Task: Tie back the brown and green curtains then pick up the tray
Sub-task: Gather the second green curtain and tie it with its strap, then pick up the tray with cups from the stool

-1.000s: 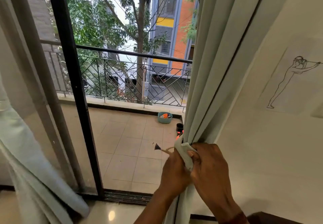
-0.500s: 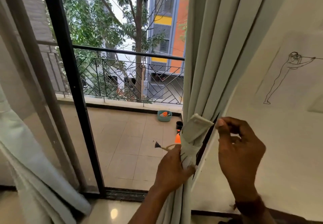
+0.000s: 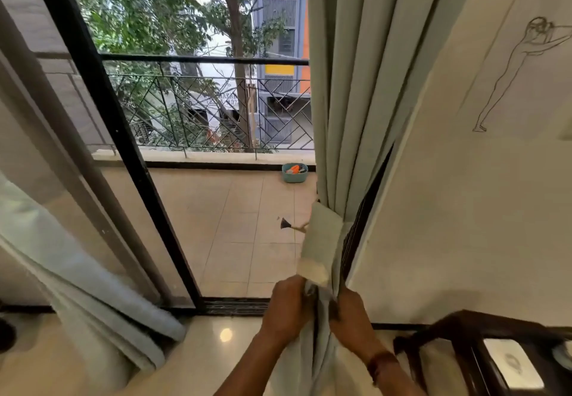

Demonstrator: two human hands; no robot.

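A black door frame [image 3: 110, 111] was seen slanting across the glass, with a ribbed sill track [image 3: 235, 306] at its foot. Beyond it, a pale tiled balcony floor [image 3: 235, 225] was bounded by a black railing [image 3: 204, 61] filled with diagonal bars. A teal basin [image 3: 294, 178] holding something orange was set at the balcony's far edge, below the railing. A tree [image 3: 236, 39] and a grey, yellow and orange building [image 3: 280, 24] were seen outside. On the cream wall [image 3: 448, 210] a line drawing [image 3: 507, 77] of a reaching figure was shown. Dark wooden furniture [image 3: 433, 330] was placed against that wall, at the lower right.
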